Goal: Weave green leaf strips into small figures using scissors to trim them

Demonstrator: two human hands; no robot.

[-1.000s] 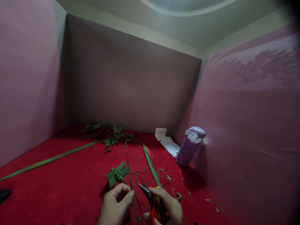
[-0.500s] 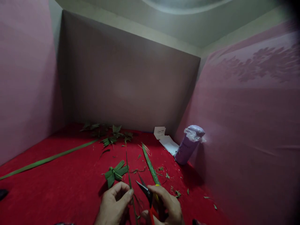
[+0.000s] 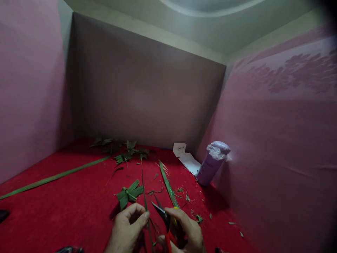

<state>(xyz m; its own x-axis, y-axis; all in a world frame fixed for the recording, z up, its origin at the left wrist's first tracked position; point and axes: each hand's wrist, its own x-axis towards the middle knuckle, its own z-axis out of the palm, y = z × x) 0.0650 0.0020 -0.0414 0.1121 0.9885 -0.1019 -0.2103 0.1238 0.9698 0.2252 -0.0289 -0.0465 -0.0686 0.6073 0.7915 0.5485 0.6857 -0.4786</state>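
A thin green leaf strip (image 3: pixel 143 181) runs upright through the middle, and my left hand (image 3: pixel 129 225) pinches it between thumb and forefinger. My right hand (image 3: pixel 185 228) grips a pair of scissors (image 3: pixel 163 215) with red and yellow handles. Their dark blades stand apart, tips pointing up and left, just right of the strip without touching it. Just beyond my left hand lies a folded green leaf piece (image 3: pixel 129 194), tied or woven at its centre. A wider green leaf strip (image 3: pixel 168 186) stretches away beyond the scissors.
Leafy cuttings (image 3: pixel 129 153) lie at the back of the red cloth (image 3: pixel 86 203). A long green strip (image 3: pixel 58 176) crosses the left side. White papers (image 3: pixel 190 163) and a purple container (image 3: pixel 211 167) topped with clear plastic stand right, near the pink wall (image 3: pixel 276 147). Leaf scraps (image 3: pixel 199 218) are scattered about.
Almost nothing differs. Both hands, the strip and the scissors have shifted very slightly left; the blades remain apart.
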